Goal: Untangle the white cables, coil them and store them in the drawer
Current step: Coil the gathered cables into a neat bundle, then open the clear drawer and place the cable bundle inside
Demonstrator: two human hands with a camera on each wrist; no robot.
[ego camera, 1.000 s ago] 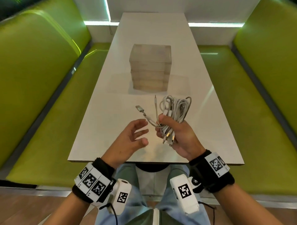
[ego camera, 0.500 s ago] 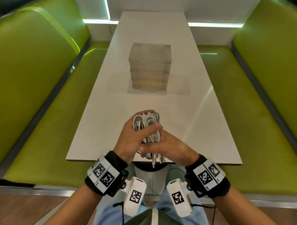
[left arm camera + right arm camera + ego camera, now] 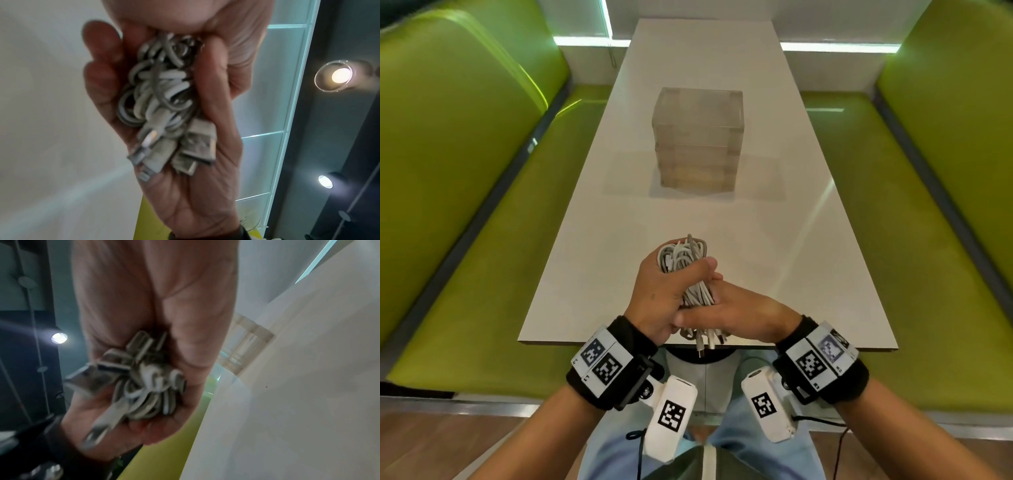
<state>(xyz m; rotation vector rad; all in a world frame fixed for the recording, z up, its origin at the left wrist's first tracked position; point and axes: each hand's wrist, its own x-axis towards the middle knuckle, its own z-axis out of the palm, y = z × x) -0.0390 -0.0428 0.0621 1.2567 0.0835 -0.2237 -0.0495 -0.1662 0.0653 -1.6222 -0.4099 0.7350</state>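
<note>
A tangled bundle of white cables [image 3: 681,257] is held upright just above the near end of the white table [image 3: 619,274]. My left hand [image 3: 664,291] grips its upper part, thumb across the front. My right hand [image 3: 739,311] grips the lower part from the right, and several plugs [image 3: 705,342] hang below the two hands. In the left wrist view the cables [image 3: 160,97] and USB plugs [image 3: 199,144] lie in my curled palm. The right wrist view shows the cables [image 3: 148,389] bunched in my right palm. The translucent drawer unit [image 3: 698,137] stands closed mid-table.
Green padded benches [image 3: 465,205] [image 3: 928,222] run along both sides of the narrow table. The table's near edge [image 3: 705,344] lies right under my hands. The drawer unit [image 3: 244,344] also shows past my right hand.
My open left hand has closed round the bundle that my right hand alone held. Both hands have drawn the bundle closer to the table's near edge; loose ends are now gathered in.
</note>
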